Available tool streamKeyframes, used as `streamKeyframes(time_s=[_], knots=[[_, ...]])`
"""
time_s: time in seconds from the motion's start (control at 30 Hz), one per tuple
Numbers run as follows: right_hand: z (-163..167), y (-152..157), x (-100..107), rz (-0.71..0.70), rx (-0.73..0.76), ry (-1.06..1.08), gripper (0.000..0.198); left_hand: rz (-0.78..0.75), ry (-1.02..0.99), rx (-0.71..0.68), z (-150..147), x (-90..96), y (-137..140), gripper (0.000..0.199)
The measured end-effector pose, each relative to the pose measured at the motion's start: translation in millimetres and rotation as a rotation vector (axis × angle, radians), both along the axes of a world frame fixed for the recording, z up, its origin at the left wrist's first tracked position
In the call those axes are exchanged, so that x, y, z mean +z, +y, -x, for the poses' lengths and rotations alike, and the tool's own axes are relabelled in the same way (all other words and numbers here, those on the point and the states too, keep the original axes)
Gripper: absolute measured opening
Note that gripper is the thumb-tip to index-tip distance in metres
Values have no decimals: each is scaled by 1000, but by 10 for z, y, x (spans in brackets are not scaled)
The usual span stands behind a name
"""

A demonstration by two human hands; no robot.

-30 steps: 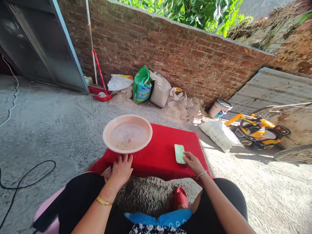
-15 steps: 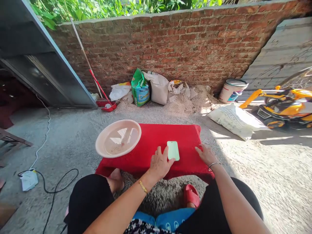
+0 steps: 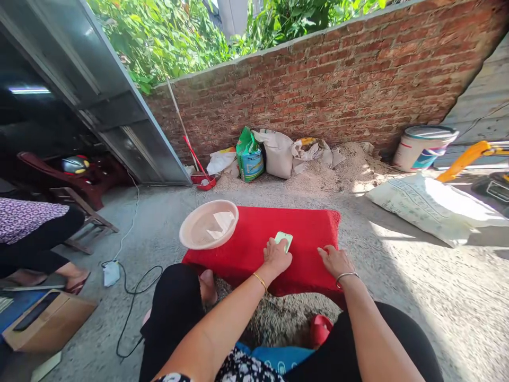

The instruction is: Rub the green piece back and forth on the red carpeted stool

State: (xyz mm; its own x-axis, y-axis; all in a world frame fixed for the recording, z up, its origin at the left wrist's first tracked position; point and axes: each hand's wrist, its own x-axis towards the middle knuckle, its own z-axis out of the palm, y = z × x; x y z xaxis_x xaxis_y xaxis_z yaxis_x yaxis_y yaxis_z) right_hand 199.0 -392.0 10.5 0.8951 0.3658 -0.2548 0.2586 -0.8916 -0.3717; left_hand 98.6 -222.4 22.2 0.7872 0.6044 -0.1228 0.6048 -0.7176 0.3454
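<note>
A flat, pale green rectangle with rounded corners [image 3: 284, 236] and a small dark hole near its far end is on the red cloth [image 3: 254, 225] of the low table. My left hand [image 3: 277, 258] grips it by its near part, with the thumb across its face and the fingers at its left edge; the hand hides part of it. Over the table's right end, my right hand [image 3: 336, 262] is open and holds nothing, its fingers apart just above or on the cloth. A pale pink basin [image 3: 186, 233] with water stands at the table's left end.
Several sacks, among them a green and blue bag [image 3: 252, 162], stand along the brick wall [image 3: 310, 90]. A white sack [image 3: 425, 204] and a bucket [image 3: 423, 148] are to the right. To the left are cables [image 3: 124, 276], a cardboard box [image 3: 55, 321] and a seated person [image 3: 32, 223].
My left hand has closed on the pale green rectangle, its thumb now over the face. My right hand stays near the table's right end. The view has swung left, bringing in the seated person.
</note>
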Motion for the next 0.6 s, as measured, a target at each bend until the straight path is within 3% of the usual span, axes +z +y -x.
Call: streamKeyframes(time_s=[0.23, 0.33, 0.4, 0.47, 0.6], knots=[[-26, -79, -5, -72, 49, -32, 44, -79, 50, 217, 246, 255, 731, 49], [-35, -125, -3, -126, 65, -47, 39, -110, 82, 255, 273, 291, 755, 48], [-22, -156, 46, -179, 49, -77, 35, -112, 80, 214, 183, 233, 532, 47], [-6, -191, 124, -259, 6, -155, 32, -105, 51, 100, 25, 126, 138, 45], [-4, -264, 264, -502, -154, -404, 34, -34, -7, -260, -317, -62, -742, 49]])
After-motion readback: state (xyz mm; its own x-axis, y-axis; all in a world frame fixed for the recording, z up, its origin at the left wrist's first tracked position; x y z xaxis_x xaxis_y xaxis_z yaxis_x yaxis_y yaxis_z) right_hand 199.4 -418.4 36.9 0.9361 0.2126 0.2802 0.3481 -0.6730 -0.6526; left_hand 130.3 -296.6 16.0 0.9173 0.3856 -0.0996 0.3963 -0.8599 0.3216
